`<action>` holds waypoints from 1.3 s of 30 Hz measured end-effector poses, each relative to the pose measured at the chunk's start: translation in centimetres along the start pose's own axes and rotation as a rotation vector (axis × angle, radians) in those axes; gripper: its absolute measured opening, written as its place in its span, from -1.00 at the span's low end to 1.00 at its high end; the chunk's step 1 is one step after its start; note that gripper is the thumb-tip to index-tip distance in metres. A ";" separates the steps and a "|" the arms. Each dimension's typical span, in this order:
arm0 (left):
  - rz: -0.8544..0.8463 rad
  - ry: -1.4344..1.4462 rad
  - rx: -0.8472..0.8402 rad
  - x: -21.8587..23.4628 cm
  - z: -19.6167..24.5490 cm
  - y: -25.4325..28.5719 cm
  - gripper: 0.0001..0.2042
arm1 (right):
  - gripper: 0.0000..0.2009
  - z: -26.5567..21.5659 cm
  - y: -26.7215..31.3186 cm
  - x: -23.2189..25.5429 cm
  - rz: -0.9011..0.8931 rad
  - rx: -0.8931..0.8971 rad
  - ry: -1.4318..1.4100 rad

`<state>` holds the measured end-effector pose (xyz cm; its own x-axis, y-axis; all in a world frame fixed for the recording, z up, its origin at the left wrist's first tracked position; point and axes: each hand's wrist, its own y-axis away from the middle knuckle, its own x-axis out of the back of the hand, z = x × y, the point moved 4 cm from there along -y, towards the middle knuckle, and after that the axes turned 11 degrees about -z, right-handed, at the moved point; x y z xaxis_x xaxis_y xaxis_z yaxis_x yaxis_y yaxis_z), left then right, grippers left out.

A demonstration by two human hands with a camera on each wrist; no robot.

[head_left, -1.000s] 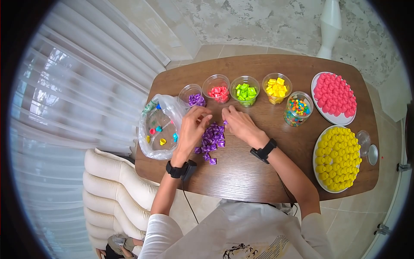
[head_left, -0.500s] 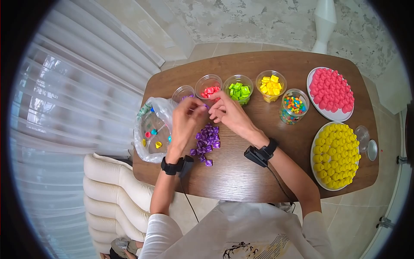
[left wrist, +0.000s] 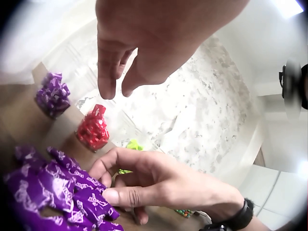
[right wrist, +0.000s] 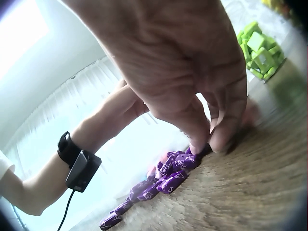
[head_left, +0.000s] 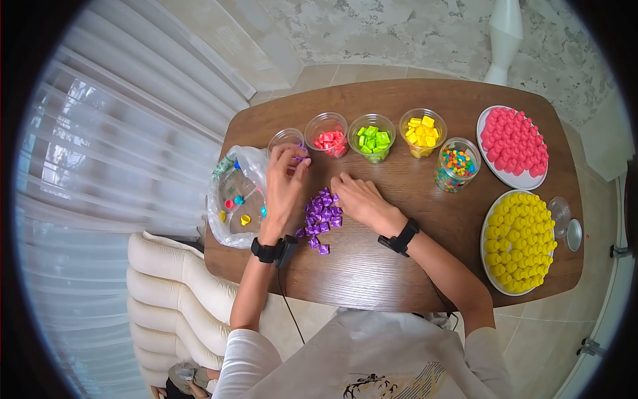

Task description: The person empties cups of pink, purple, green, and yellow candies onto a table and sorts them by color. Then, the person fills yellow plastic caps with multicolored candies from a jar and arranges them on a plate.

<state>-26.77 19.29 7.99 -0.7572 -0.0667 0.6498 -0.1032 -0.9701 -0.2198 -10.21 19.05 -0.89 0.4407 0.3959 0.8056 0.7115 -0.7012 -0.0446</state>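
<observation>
My left hand [head_left: 284,193] is over the near side of the clear cup [head_left: 282,135] of purple wrapped candies. In the left wrist view the left hand [left wrist: 154,38] has its fingers pointing down, thumb apart, with nothing visible between them. The right hand [head_left: 362,199] is at the upper right edge of the loose purple candy pile [head_left: 322,213]. Seen from the right wrist, the right hand [right wrist: 178,62] pinches a purple candy [right wrist: 191,151] at the end of the pile, partly hidden by the fingertips.
Cups of red [head_left: 330,141], green [head_left: 373,141] and yellow candies [head_left: 423,133] stand in a row beside a jar of small colourful pieces [head_left: 457,166]. Plates of pink [head_left: 515,146] and yellow pieces [head_left: 518,243] lie right; a plastic bag [head_left: 226,229] sits left.
The hands were close together above the pile half a second ago. Since then the left has shifted towards the purple cup, and the right has come down to the pile and pinched a candy.
</observation>
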 end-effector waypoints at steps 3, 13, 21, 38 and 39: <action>-0.072 0.028 0.024 -0.6 -0.2 1.0 -0.90 | -0.76 0.4 0.0 0.0 0.023 0.024 -0.076; -0.223 0.155 0.077 -1.9 1.4 2.4 -0.85 | -0.66 -1.3 -1.0 5.0 0.273 0.071 -0.803; 0.125 0.195 0.032 2.9 -0.4 -1.2 -0.90 | -0.78 -2.2 -0.5 4.0 0.221 0.083 -0.618; -0.023 0.139 0.130 2.8 -0.1 -0.5 -0.78 | -0.74 -2.5 -0.2 4.6 0.165 -0.007 -0.622; 0.055 -0.012 0.062 3.8 -0.6 -1.4 -0.76 | -0.70 -2.9 0.2 4.5 0.118 -0.027 -0.355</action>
<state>-29.88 20.52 10.31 -0.7525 -0.1228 0.6471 -0.0210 -0.9775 -0.2100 -9.65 18.99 4.47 0.6844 0.4888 0.5410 0.6317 -0.7680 -0.1053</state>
